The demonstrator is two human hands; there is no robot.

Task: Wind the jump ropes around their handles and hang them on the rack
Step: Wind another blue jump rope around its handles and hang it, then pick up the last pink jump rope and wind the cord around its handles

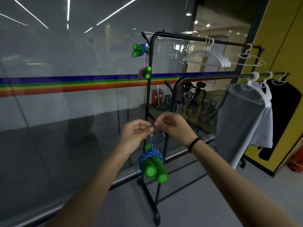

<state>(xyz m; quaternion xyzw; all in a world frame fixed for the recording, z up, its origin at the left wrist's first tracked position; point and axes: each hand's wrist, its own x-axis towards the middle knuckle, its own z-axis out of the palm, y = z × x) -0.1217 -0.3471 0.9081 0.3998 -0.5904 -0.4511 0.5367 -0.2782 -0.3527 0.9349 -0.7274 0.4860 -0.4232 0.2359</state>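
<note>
I count three wound jump ropes: one blue bundle (153, 163) hanging from my fingers (151, 128), plus a blue one (140, 49) and a pink one (144, 72) at the rack's (151, 66) left upright. Six green handles (two per rope). Two garments, grey (242, 122) and black (285, 115), on the lower rail.

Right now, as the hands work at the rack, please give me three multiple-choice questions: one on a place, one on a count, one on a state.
1. Where does the pink-roped bundle hang?
A. Below the upper blue bundle on the rack's post
B. On a white hanger
C. On the floor

2. How many jump rope bundles show?
A. One
B. Two
C. Three

3. How is the lowest bundle?
A. Unwound
B. Wound, dangling from a loop pinched by the left hand and right hand
C. Lying on the rack's base

Answers: 1 A, it hangs lower on the same post. 2 C, two hung, one held. 3 B, blue rope wraps both green handles.
</note>
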